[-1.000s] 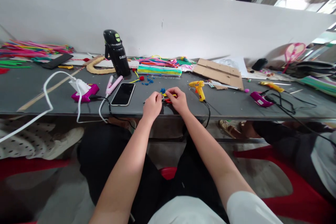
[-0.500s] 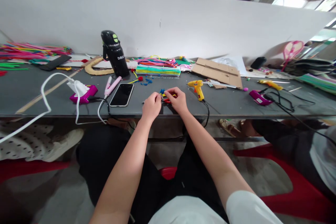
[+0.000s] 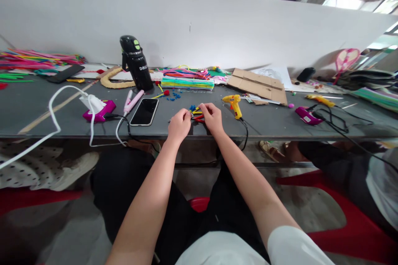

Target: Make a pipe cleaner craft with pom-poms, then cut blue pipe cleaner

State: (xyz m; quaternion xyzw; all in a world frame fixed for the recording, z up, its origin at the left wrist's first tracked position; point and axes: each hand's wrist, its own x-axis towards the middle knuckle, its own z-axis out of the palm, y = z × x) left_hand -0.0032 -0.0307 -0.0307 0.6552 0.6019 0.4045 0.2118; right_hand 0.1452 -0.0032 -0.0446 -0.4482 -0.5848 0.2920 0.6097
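Observation:
Both hands are close together over the table's front edge. My left hand [image 3: 180, 124] has its fingers pinched on something too small to make out. My right hand [image 3: 212, 117] is closed at the fingertips around a thin yellow piece [image 3: 196, 112]. A blue fluffy bit [image 3: 192, 108] shows just beyond the fingertips, between the hands. Red handles [image 3: 199, 119] of a tool lie under and between the hands, partly hidden by them. Small blue scraps [image 3: 175, 96] lie farther back on the table.
A phone [image 3: 144, 112], a pink-handled tool [image 3: 134, 101] and a black bottle [image 3: 137, 64] stand or lie left. Right are a yellow glue gun [image 3: 233, 104] with its cord and cardboard [image 3: 258, 85]. Pipe cleaners [image 3: 187, 83] lie behind. People sit at both sides.
My right hand has shifted slightly to the right, away from my left fingertips, and more of the yellow piece and the red handles shows between them.

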